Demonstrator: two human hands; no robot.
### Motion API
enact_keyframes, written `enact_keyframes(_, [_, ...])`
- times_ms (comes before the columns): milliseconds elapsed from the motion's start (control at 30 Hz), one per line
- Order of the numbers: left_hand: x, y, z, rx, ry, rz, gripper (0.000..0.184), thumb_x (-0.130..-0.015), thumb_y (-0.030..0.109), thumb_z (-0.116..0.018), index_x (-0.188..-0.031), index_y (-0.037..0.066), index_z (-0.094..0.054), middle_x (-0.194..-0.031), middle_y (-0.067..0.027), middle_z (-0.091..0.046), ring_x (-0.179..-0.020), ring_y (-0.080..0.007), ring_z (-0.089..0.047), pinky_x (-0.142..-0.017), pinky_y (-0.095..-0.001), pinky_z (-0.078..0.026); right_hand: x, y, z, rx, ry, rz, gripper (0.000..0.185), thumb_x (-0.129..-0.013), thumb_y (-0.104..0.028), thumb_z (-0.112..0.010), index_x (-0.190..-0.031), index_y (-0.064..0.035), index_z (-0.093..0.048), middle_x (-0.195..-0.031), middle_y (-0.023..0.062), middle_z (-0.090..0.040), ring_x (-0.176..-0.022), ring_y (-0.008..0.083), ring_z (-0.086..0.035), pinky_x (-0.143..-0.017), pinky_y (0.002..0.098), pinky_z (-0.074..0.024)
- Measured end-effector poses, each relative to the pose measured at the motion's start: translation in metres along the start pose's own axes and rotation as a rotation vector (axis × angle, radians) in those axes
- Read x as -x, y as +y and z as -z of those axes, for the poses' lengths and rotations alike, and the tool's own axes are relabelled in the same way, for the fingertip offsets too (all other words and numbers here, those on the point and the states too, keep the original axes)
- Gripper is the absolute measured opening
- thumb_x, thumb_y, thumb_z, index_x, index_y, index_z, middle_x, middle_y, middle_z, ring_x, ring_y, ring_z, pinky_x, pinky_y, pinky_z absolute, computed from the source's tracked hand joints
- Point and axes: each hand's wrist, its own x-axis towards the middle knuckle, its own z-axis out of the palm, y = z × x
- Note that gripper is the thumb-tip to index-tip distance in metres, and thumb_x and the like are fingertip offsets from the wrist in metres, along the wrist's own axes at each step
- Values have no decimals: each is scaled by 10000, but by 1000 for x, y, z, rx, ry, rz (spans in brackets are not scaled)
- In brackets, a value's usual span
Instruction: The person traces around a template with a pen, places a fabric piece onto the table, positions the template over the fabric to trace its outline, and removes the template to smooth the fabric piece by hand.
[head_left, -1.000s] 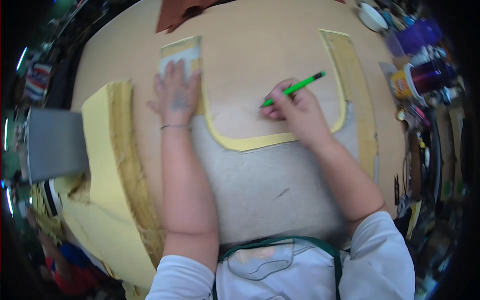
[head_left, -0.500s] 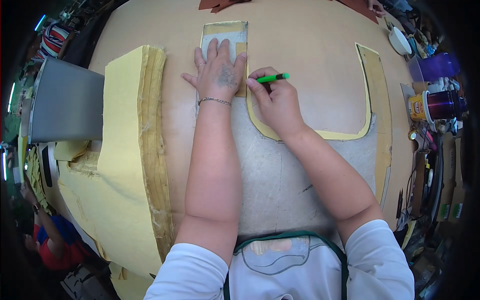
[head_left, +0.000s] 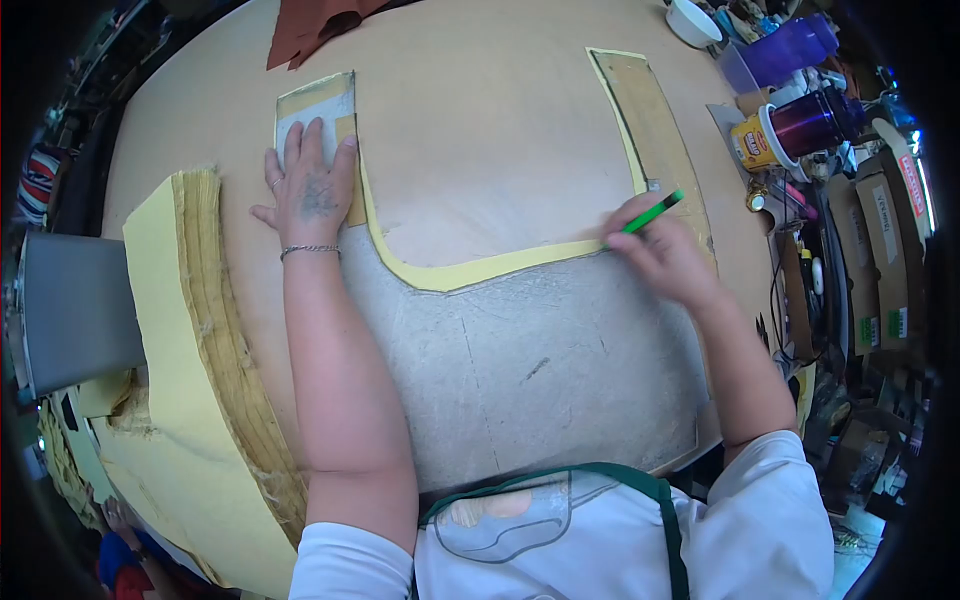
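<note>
A grey U-shaped pattern board point(head_left: 480, 370) with tan patches lies flat in front of me. A strip of yellow sheet point(head_left: 500, 265) shows from under its inner curved edge. My left hand point(head_left: 318, 190) rests flat with fingers spread on the board's left arm, pressing near its upper end. In my right hand point(head_left: 665, 255) is a slim green pen point(head_left: 655, 210) with a dark band, pinched between thumb and fingers. Its tip is at the board's inner edge, near the bottom right of the curve, and is partly hidden by my fingers.
To the left lies a thick stack of yellow sheets point(head_left: 170, 300) beside a grey metal block point(head_left: 80, 310). Reddish-brown material point(head_left: 315, 28) sits at the far edge. Along the right are a white bowl point(head_left: 692, 22), a yellow tub point(head_left: 757, 140), a dark tumbler point(head_left: 815, 122) and cardboard boxes point(head_left: 885, 240).
My right hand has moved the pen from the board's left arm along the inner curve to its right side. My left hand stays on the left arm. The view has shifted and turned.
</note>
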Motion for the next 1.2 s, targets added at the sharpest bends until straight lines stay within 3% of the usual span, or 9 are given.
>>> enact_keyframes(100, [-5, -4, -5, -5, 10, 2, 606, -783, 565, -407, -1300, 263, -313, -1392, 54, -211, -1292, -248, -126, -946, -634, -64, 0, 37, 33, -207, 9, -166, 99, -815, -115, -554, -842, -25, -523, -800, 44, -545, -805, 132, -507, -732, 270, -411])
enact_keyframes(200, [-5, -6, -6, -11, 16, -8, 604, -786, 562, -407, -1301, 260, -313, -1391, 51, -215, -1292, -249, -126, -939, -640, -64, -18, 48, 47, -139, -36, -215, 86, -832, -112, -534, -831, -29, -510, -764, 19, -533, -761, 94, -498, -713, 250, -408])
enact_keyframes(533, [-7, -7, -8, -14, 28, -15, 596, -786, 560, -413, -1298, 269, -318, -1388, 47, -225, -1289, -256, -130, -929, -644, -67, -61, 58, 58, -140, -47, -256, 108, -830, -134, -548, -860, -32, -533, -739, 11, -554, -701, 86, -511, -659, 254, -433])
enact_keyframes(633, [-6, -7, -7, -19, 27, -20, 587, -793, 548, -410, -1296, 260, -322, -1388, 46, -223, -1290, -259, -129, -932, -646, -69, -64, 50, 60, -75, -106, -318, 83, -845, -125, -530, -851, -49, -499, -758, -7, -533, -744, 72, -512, -710, 237, -420])
enact_keyframes(833, [-3, -3, -2, -24, 5, -5, 573, -806, 532, -404, -1294, 242, -328, -1388, 37, -222, -1289, -262, -133, -935, -652, -73, -65, 53, 62, -8, -141, -290, 84, -844, -129, -532, -857, -48, -514, -753, -12, -539, -723, 76, -509, -689, 238, -418])
enact_keyframes(933, [-3, -2, -3, -29, 3, -6, 575, -807, 534, -404, -1296, 242, -325, -1387, 37, -221, -1289, -258, -131, -938, -647, -74, -75, 56, 61, 46, -67, -223, 81, -845, -128, -529, -863, -51, -512, -747, -15, -538, -715, 74, -507, -668, 230, -417])
enact_keyframes(1033, [-4, -3, -4, -33, 10, -10, 574, -804, 536, -406, -1296, 254, -322, -1387, 46, -220, -1290, -254, -130, -936, -644, -75, -96, 75, 56, -91, 40, -188, 126, -819, -160, -557, -871, -46, -539, -715, 3, -541, -690, 79, -490, -658, 245, -408])
enact_keyframes(1200, [-5, -5, -6, -31, 20, -4, 564, -801, 535, -412, -1295, 280, -321, -1388, 64, -221, -1291, -249, -132, -927, -647, -75, -139, 88, 57, -91, 108, -146, 163, -829, -177, -546, -898, -29, -548, -782, 27, -591, -728, 99, -549, -697, 254, -437])
